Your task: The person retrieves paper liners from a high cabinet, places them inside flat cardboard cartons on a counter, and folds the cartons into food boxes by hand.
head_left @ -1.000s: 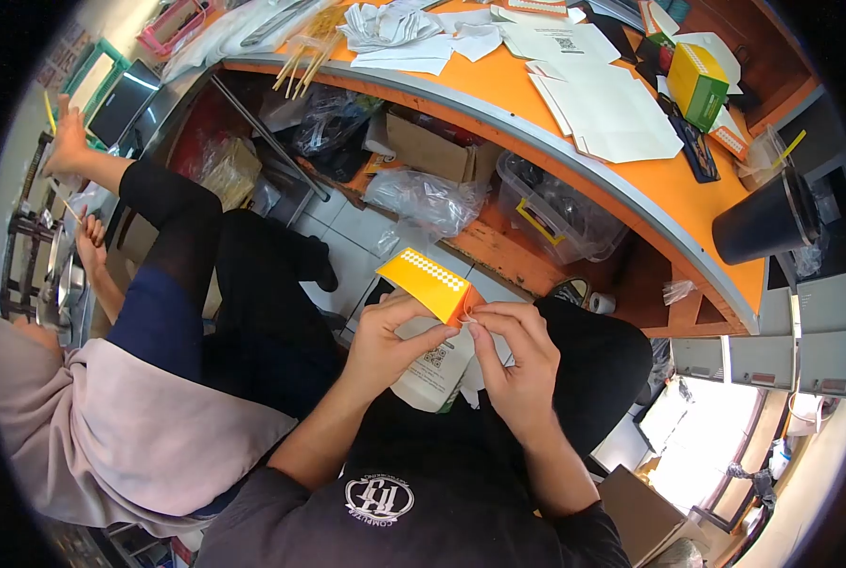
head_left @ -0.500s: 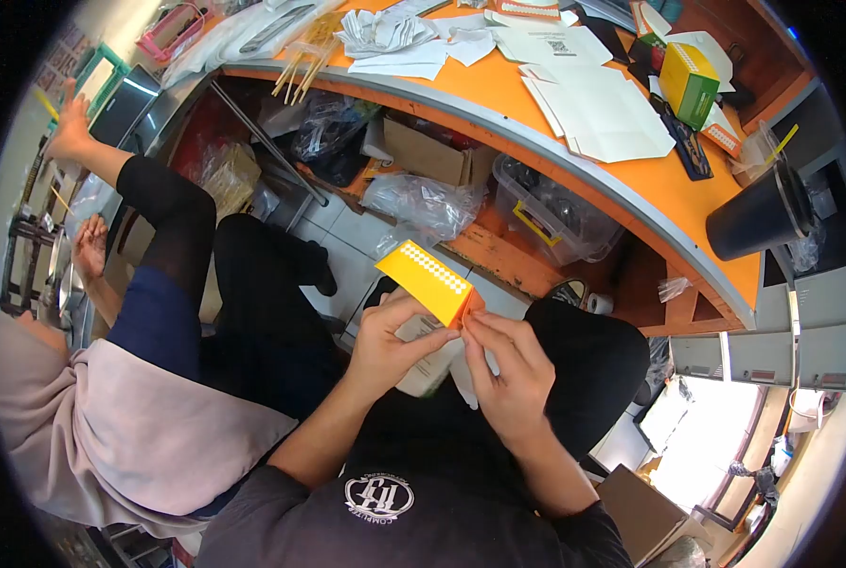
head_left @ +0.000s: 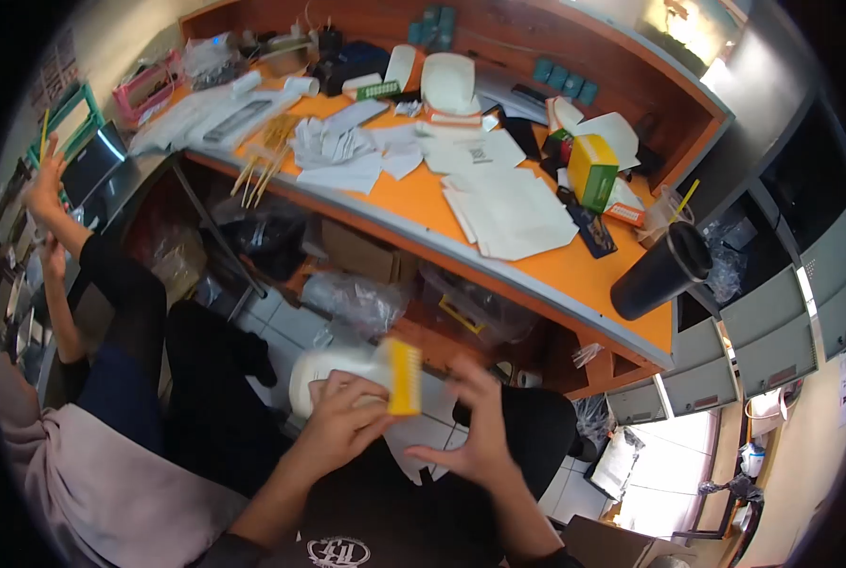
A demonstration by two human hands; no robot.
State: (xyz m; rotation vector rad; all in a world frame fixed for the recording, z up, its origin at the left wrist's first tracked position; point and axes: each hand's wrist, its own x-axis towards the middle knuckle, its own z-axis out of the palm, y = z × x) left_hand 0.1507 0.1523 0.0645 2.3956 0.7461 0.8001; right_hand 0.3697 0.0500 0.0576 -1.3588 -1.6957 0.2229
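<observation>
My left hand (head_left: 342, 424) is closed on a partly folded yellow carton (head_left: 405, 379), held above my lap. The carton shows its yellow side with a row of white marks, and a pale flap of it spreads out behind my fingers; motion blurs part of it. To the right, my right hand (head_left: 480, 435) is apart from the carton, with thumb and fingers spread and nothing between them. Its fingertips are smeared by motion.
Flat white carton sheets (head_left: 508, 213) lie on the orange desk (head_left: 423, 213). A yellow-green box (head_left: 591, 172) and a black tumbler (head_left: 662, 272) stand toward its right end. At left sits a co-worker with a raised hand (head_left: 46, 185). Plastic bags (head_left: 356, 301) lie under the desk.
My right hand has let go of the carton and opened to the right. The carton has turned in my left hand, its pale flap now to the left. The view has tilted up toward the desk.
</observation>
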